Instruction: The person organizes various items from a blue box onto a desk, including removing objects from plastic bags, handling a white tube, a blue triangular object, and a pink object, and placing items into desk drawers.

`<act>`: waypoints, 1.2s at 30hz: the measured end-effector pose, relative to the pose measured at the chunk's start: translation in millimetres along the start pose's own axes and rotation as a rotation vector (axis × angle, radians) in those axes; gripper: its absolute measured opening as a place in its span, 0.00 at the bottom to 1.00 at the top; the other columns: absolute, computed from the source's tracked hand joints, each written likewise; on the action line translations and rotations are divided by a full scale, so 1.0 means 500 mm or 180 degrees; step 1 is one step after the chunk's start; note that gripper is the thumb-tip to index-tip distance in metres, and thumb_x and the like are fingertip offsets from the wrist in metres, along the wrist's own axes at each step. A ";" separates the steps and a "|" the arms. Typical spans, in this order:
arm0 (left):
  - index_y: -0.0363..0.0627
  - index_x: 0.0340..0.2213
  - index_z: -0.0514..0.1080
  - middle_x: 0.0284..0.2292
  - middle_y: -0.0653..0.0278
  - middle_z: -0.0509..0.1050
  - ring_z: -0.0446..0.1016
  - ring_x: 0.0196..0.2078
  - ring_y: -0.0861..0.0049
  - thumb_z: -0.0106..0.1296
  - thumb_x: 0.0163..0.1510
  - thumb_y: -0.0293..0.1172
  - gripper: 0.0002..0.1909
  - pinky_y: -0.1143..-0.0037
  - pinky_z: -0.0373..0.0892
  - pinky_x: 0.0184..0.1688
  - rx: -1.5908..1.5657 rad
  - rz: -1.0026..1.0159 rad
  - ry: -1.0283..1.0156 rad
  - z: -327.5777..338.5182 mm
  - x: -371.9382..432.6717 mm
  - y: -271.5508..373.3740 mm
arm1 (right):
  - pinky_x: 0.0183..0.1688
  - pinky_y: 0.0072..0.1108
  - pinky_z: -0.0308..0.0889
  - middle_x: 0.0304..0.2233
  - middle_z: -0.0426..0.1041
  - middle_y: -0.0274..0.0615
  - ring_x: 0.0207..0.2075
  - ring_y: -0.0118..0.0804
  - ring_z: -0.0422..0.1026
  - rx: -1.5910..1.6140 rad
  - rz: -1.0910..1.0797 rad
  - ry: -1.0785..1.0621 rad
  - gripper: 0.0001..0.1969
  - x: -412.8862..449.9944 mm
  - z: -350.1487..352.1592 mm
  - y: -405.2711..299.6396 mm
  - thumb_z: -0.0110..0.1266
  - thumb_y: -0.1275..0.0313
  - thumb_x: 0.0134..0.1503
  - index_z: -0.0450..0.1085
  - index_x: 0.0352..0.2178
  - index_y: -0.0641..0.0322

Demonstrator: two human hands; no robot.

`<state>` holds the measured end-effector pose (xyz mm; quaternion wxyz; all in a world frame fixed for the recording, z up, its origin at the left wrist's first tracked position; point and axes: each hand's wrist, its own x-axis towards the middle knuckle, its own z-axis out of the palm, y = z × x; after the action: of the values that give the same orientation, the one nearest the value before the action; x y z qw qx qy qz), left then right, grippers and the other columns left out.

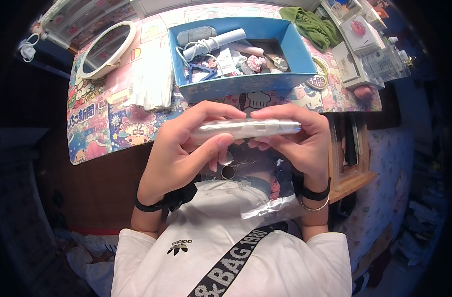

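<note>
Both hands grip a tight roll of clear plastic film [248, 129], held level in front of my body just below the table's front edge. My left hand [174, 152] wraps the left end, thumb on the near side. On the right end, my right hand [305, 139] has its fingers over the top and its thumb underneath. Below the roll hangs a loose clear plastic sheet [261, 167] with round marks or holes and a shiny, crinkled lower edge. Some fingertips are hidden behind the roll.
Beyond my hands, a blue open box [244, 85] holds a corded white appliance [214, 44] and small items. A round mirror [107, 50] and white pleated material [153, 74] lie left. A tape roll [325, 72], green cloth [315, 29] and clear bottle [383, 63] are right. A wooden drawer [354, 185] juts out.
</note>
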<state>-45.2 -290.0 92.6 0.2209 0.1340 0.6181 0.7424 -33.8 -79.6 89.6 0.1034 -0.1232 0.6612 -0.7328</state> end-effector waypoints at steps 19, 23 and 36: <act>0.34 0.38 0.68 0.34 0.62 0.72 0.69 0.25 0.89 0.49 0.47 0.14 0.14 0.90 0.65 0.24 0.0014 -0.0208 -0.0076 -0.001 0.001 -0.006 | 0.41 0.16 0.67 0.37 0.71 0.42 0.38 0.27 0.71 0.0008 0.0135 -0.0035 0.15 -0.003 -0.008 0.002 0.55 0.86 0.46 0.68 0.39 0.73; 0.36 0.41 0.67 0.34 0.64 0.72 0.69 0.26 0.90 0.51 0.47 0.17 0.16 0.89 0.64 0.24 0.1051 0.0578 0.0086 -0.008 0.002 -0.025 | 0.39 0.15 0.69 0.36 0.71 0.43 0.35 0.26 0.72 -0.0330 -0.0315 0.0035 0.14 0.004 0.006 0.004 0.54 0.86 0.47 0.68 0.38 0.73; 0.34 0.39 0.66 0.37 0.62 0.71 0.70 0.41 0.81 0.55 0.43 0.14 0.19 0.82 0.65 0.44 0.1119 0.0881 0.0339 -0.003 0.005 -0.039 | 0.40 0.15 0.68 0.38 0.70 0.42 0.36 0.26 0.71 0.0279 0.0098 -0.0054 0.21 0.003 -0.012 0.014 0.58 0.84 0.45 0.64 0.43 0.71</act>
<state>-45.0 -287.1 73.1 0.0573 0.2145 0.7245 0.6525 -37.0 -75.3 82.4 0.1256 -0.1145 0.6294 -0.7583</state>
